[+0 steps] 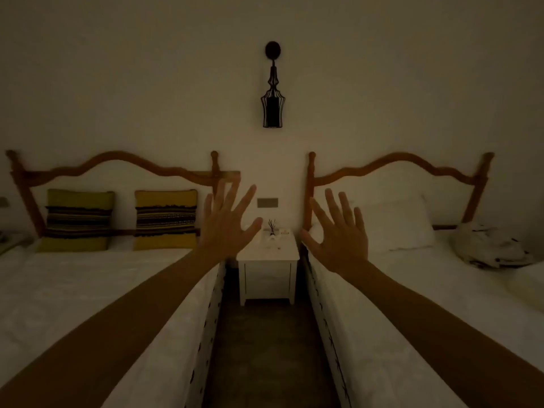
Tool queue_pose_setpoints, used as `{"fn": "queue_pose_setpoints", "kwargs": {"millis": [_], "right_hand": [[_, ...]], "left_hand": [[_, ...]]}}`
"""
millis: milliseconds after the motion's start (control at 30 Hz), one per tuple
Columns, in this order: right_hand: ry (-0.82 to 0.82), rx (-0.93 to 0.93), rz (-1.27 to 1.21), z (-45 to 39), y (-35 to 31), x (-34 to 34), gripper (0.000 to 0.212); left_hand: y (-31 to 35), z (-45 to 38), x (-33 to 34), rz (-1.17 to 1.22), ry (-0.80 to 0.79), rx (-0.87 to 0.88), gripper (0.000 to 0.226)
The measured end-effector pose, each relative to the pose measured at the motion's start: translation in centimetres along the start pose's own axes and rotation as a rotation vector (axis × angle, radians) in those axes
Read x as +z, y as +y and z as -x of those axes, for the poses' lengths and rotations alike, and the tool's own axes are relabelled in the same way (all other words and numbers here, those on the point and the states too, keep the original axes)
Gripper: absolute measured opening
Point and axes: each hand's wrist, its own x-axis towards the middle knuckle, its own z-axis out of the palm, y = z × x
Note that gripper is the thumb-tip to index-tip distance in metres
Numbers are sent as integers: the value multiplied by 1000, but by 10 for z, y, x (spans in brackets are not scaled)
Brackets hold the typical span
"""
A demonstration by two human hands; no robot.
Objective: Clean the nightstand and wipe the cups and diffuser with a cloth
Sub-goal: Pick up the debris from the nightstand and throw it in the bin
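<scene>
A small white nightstand stands against the far wall between two beds. On its top a reed diffuser with dark sticks rises at the back; small pale items beside it are too dim to make out. My left hand is stretched out in the air with fingers spread, left of the nightstand. My right hand is held up the same way to the right of it. Both hands hold nothing and are well short of the nightstand. No cloth is visible.
A bed with two striped yellow cushions lies on the left. The right bed has a white pillow and a crumpled bundle. A narrow dark aisle leads to the nightstand. A black wall lamp hangs above.
</scene>
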Motion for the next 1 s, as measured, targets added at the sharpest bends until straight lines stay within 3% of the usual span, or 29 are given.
{"fn": "queue_pose_setpoints", "kwargs": {"millis": [200,500,867,1000], "right_hand": [[-75,8,-28,-60,35,87,78],[-275,48,-108,-118,61,237,77],[-443,138,-129,-275,88,436,72],[-465,201,-159,-322,96,494,72]], "left_hand": [[-20,-52,74,56,-88,-60,77],[-72,-93,238,104,-277,-138,76],[-156,-216,430,202,-425,-251,79],[-182,-277,482,165,-459,-204,79]]}}
